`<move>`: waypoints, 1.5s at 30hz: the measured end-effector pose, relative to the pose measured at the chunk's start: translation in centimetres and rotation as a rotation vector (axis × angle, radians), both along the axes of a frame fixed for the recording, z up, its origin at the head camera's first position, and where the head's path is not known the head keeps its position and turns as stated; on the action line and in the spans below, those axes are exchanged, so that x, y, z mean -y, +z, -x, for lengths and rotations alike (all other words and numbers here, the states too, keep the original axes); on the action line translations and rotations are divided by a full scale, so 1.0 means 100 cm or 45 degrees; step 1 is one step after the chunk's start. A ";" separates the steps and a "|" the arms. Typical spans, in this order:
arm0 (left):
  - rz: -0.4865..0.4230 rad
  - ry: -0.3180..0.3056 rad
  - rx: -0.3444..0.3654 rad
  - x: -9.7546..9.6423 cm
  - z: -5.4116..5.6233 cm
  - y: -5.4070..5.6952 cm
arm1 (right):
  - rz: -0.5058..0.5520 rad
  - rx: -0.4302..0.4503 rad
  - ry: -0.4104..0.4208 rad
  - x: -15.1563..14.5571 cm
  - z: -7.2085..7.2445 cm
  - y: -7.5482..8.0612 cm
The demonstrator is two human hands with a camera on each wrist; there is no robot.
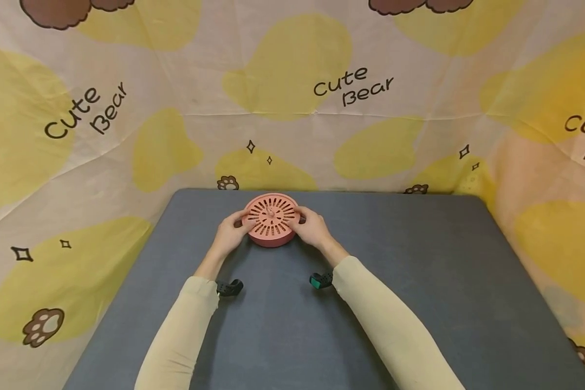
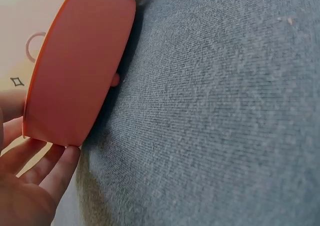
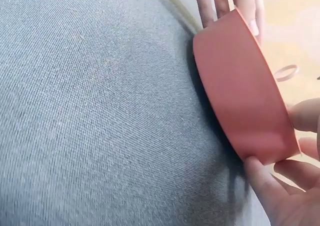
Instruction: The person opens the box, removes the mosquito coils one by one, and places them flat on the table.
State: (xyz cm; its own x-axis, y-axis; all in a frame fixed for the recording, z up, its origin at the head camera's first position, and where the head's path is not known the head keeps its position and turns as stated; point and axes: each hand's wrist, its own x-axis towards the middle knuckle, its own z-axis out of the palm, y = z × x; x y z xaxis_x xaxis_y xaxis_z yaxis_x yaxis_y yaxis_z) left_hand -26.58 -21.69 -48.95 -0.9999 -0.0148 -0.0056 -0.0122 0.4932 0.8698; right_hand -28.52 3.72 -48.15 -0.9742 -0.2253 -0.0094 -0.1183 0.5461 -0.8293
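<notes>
A round pink mosquito coil holder [image 1: 271, 230] is between my two hands near the far edge of the table, its slotted lid facing up. A small ring [image 3: 287, 73] stands up from the lid. My left hand [image 1: 229, 234] grips its left side, thumb over the rim and fingers around the wall. From the right, my right hand [image 1: 313, 228] holds the opposite side in the same way. Both wrist views show the smooth side wall and fingers near the lower edge; a small foot [image 2: 115, 79] shows underneath. The inside is hidden by the lid.
The grey cloth-covered table [image 1: 409, 281] spreads around the hands. Behind it hangs a curtain [image 1: 283, 65] with yellow patches and "Cute Bear" lettering. Dark wrist straps [image 1: 230, 288] stick out from both sleeves.
</notes>
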 end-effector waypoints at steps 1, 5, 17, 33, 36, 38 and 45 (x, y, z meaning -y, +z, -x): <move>0.005 -0.003 0.005 -0.001 0.000 0.001 | 0.004 0.004 -0.005 -0.001 0.000 0.000; 0.028 -0.014 0.006 -0.004 -0.002 0.002 | 0.004 0.017 -0.010 -0.006 -0.003 0.001; 0.078 -0.034 -0.006 -0.017 -0.010 0.005 | -0.006 0.009 -0.013 -0.021 -0.010 0.003; 0.110 -0.091 -0.074 -0.044 -0.015 0.009 | -0.004 0.004 -0.024 -0.052 -0.020 0.008; 0.114 -0.105 -0.084 -0.051 -0.017 0.008 | -0.005 0.011 -0.026 -0.060 -0.023 0.008; 0.115 -0.107 -0.097 -0.056 -0.017 0.006 | -0.012 0.006 -0.028 -0.066 -0.025 0.007; 0.098 -0.129 -0.129 -0.073 -0.021 0.003 | 0.017 0.028 -0.035 -0.085 -0.034 0.007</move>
State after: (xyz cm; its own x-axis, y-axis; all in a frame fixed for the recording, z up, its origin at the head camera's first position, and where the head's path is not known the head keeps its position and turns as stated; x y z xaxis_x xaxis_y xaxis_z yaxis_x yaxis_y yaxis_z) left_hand -24.46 -14.40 -48.64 -0.9916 0.0897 0.0930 0.1272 0.5526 0.8237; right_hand -25.17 12.23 -47.50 -0.9796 -0.1987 -0.0284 -0.0848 0.5379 -0.8387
